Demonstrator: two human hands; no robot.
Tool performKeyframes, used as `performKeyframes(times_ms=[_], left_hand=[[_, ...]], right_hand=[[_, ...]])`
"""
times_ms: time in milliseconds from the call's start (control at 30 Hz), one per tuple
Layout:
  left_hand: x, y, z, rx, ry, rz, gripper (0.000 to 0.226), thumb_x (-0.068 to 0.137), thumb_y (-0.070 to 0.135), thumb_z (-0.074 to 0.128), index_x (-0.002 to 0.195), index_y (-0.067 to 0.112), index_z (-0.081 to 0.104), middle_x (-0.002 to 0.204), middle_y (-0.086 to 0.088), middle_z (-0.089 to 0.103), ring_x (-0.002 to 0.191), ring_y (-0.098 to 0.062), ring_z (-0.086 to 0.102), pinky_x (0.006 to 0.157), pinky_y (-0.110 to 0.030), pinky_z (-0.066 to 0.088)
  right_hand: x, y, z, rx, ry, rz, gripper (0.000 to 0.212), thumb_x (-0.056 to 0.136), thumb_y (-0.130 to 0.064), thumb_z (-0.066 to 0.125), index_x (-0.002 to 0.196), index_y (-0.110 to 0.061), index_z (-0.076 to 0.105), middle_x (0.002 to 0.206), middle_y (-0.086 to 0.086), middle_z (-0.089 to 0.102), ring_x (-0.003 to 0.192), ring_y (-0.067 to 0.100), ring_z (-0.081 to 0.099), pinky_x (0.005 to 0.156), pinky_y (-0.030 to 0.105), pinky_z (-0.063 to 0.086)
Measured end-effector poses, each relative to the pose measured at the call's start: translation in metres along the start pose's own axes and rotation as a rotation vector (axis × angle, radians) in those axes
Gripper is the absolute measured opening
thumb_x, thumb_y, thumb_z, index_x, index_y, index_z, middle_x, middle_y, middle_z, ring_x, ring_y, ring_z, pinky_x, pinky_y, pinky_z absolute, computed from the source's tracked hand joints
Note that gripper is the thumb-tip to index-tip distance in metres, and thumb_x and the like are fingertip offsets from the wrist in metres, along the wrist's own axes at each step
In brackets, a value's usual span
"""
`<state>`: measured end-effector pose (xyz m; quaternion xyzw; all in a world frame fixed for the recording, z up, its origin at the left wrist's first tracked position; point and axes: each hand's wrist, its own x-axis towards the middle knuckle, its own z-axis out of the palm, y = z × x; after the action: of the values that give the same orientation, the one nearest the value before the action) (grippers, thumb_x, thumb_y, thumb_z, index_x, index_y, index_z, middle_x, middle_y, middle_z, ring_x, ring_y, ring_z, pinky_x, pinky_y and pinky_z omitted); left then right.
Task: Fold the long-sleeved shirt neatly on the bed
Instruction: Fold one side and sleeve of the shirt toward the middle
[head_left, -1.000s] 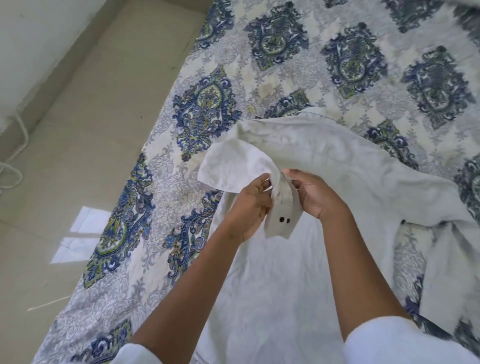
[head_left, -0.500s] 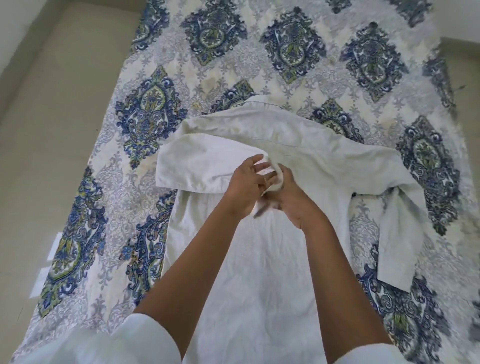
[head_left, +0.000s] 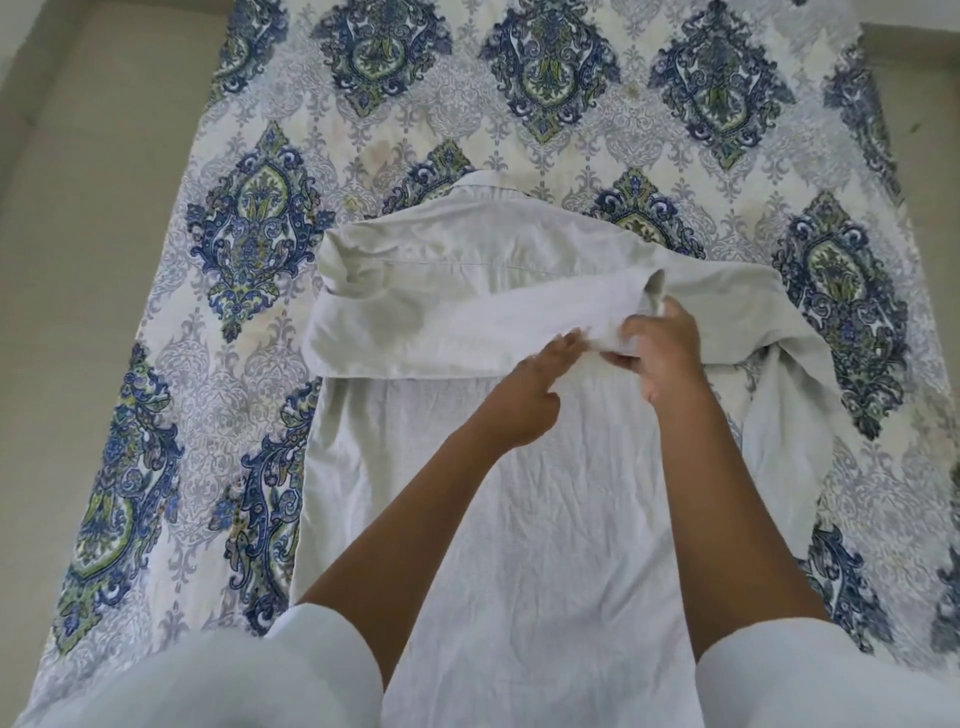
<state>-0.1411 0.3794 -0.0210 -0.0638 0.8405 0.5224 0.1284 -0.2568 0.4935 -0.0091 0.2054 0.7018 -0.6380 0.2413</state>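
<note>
A pale beige long-sleeved shirt (head_left: 519, 519) lies back-up on the bed, collar at the far end. Its left sleeve (head_left: 415, 332) is folded flat across the upper back, pointing right. My right hand (head_left: 662, 353) grips that sleeve's cuff end, which sticks up a little above my fingers. My left hand (head_left: 530, 389) sits just left of it, fingertips pinching the sleeve's lower edge. The right sleeve (head_left: 779, 415) hangs crumpled down the shirt's right side.
The bed is covered by a white sheet (head_left: 519, 104) with blue and green medallion prints. Beige floor (head_left: 78, 260) runs along the bed's left side and shows at the top right corner. My white sleeves fill the bottom edge of the view.
Both hands carried the left sleeve's cuff rightward across the shirt's back, so the sleeve now lies stretched flat. The camera view swung right and centred over the shirt.
</note>
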Motion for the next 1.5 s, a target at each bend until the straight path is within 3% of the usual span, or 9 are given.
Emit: performKeyframes(times_ms=[167, 300, 433, 667, 867, 967, 1133, 1267, 1500], left_hand=[[-0.009, -0.04, -0.014, 0.035, 0.384, -0.139, 0.06, 0.087, -0.007, 0.042, 0.141, 0.019, 0.04, 0.15, 0.003, 0.035, 0.139, -0.008, 0.029, 0.114, -0.022, 0.023], [-0.006, -0.083, -0.029, 0.3, 0.196, -0.218, 0.059, 0.089, -0.001, 0.046, 0.144, 0.015, 0.033, 0.154, 0.002, 0.026, 0.143, -0.01, 0.019, 0.115, -0.025, 0.018], [0.003, -0.106, -0.033, 0.454, 0.055, -0.285, 0.063, 0.091, 0.006, 0.045, 0.149, 0.014, 0.021, 0.158, 0.002, 0.013, 0.145, -0.011, 0.009, 0.118, -0.032, 0.014], [0.017, -0.121, -0.032, 0.591, -0.041, -0.329, 0.063, 0.092, 0.01, 0.044, 0.149, 0.012, 0.018, 0.158, -0.002, 0.01, 0.146, -0.014, 0.009, 0.118, -0.036, 0.014], [-0.006, -0.115, -0.047, 0.513, 0.376, -0.187, 0.043, 0.083, -0.004, 0.047, 0.125, -0.001, 0.055, 0.131, -0.016, 0.056, 0.121, -0.032, 0.052, 0.1, -0.041, 0.042], [-0.027, -0.13, -0.067, 0.676, 0.554, -0.244, 0.042, 0.071, -0.006, 0.058, 0.113, -0.005, 0.06, 0.111, -0.023, 0.06, 0.101, -0.043, 0.055, 0.082, -0.048, 0.049], [-0.056, -0.155, -0.086, 0.778, 0.42, -0.645, 0.045, 0.076, 0.013, 0.064, 0.117, 0.0, 0.05, 0.12, -0.02, 0.047, 0.11, -0.038, 0.044, 0.085, -0.048, 0.042], [-0.057, -0.172, -0.087, 0.898, 0.367, -0.643, 0.036, 0.077, 0.022, 0.064, 0.107, 0.005, 0.054, 0.108, -0.015, 0.054, 0.102, -0.035, 0.052, 0.078, -0.043, 0.046], [-0.074, -0.196, -0.092, 0.953, 0.466, -0.536, 0.032, 0.059, 0.005, 0.063, 0.09, 0.006, 0.059, 0.084, -0.012, 0.058, 0.071, -0.031, 0.059, 0.047, -0.031, 0.046]], right_hand=[[0.045, -0.005, -0.051, -0.318, 0.418, -0.196, 0.02, 0.072, -0.005, 0.038, 0.079, -0.02, 0.048, 0.093, 0.006, 0.055, 0.09, 0.035, 0.06, 0.067, 0.047, 0.056], [0.082, 0.018, -0.062, -0.512, 0.351, -0.159, 0.016, 0.078, -0.002, 0.045, 0.07, -0.016, 0.044, 0.082, 0.008, 0.05, 0.085, 0.032, 0.056, 0.083, 0.057, 0.05], [0.079, 0.027, -0.052, -0.615, 0.297, -0.094, 0.025, 0.082, 0.0, 0.05, 0.107, -0.003, 0.052, 0.109, 0.019, 0.056, 0.107, 0.036, 0.055, 0.087, 0.04, 0.045], [0.081, 0.04, -0.042, -0.992, 0.23, -0.085, 0.083, 0.089, -0.026, 0.055, 0.149, -0.014, 0.0, 0.156, 0.011, 0.008, 0.141, 0.032, 0.014, 0.111, 0.049, 0.021], [0.069, 0.044, -0.023, -1.213, 0.12, -0.387, 0.064, 0.089, -0.032, 0.05, 0.146, -0.019, 0.024, 0.156, 0.001, 0.02, 0.146, 0.017, 0.008, 0.114, 0.052, -0.001], [0.055, 0.05, 0.003, -1.156, 0.058, -0.388, 0.054, 0.09, -0.027, 0.049, 0.142, -0.017, 0.036, 0.15, 0.004, 0.033, 0.144, 0.017, 0.016, 0.116, 0.047, 0.001], [0.025, 0.071, 0.073, -1.044, -0.039, -0.466, 0.037, 0.088, -0.02, 0.051, 0.124, -0.011, 0.056, 0.128, 0.01, 0.057, 0.124, 0.026, 0.044, 0.107, 0.04, 0.027], [0.008, 0.093, 0.155, -0.883, -0.322, -0.387, 0.025, 0.087, -0.014, 0.051, 0.108, -0.008, 0.064, 0.115, 0.009, 0.065, 0.109, 0.026, 0.058, 0.092, 0.032, 0.046], [0.032, 0.081, 0.246, -1.0, -0.31, -0.504, 0.045, 0.092, -0.013, 0.047, 0.136, -0.012, 0.042, 0.141, 0.012, 0.038, 0.123, 0.03, 0.048, 0.098, 0.035, 0.038]])
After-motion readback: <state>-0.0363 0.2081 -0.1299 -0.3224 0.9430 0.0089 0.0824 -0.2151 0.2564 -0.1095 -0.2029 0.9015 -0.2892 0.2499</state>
